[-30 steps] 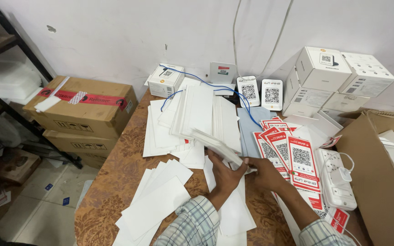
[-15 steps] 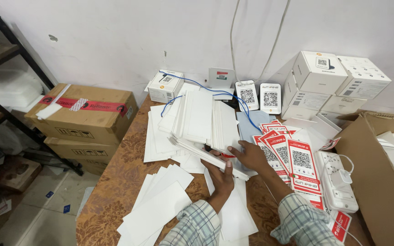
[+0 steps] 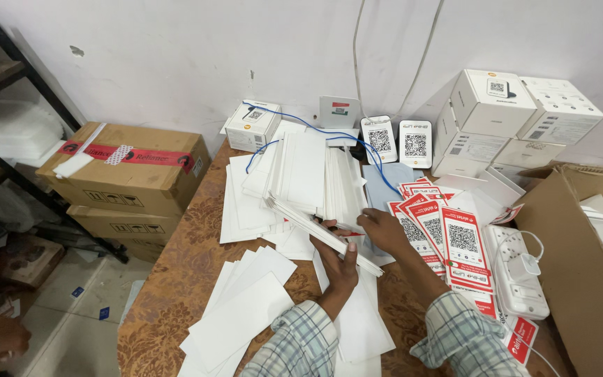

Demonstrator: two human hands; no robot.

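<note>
The left hand and right hand both grasp a bundle of white envelopes above the desk centre; its long axis runs from 10 to 4 o'clock. The fingers under the bundle are hidden.

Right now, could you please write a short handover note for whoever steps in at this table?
Left hand: gripping the near end of a thin stack of flat white card sheets, tilted across the brown patterned tabletop.
Right hand: resting on the same stack beside the red-and-white code cards.
Done: a fanned pile of white sheets lies near-left.
Left: a larger heap of white sheets sits behind.
</note>
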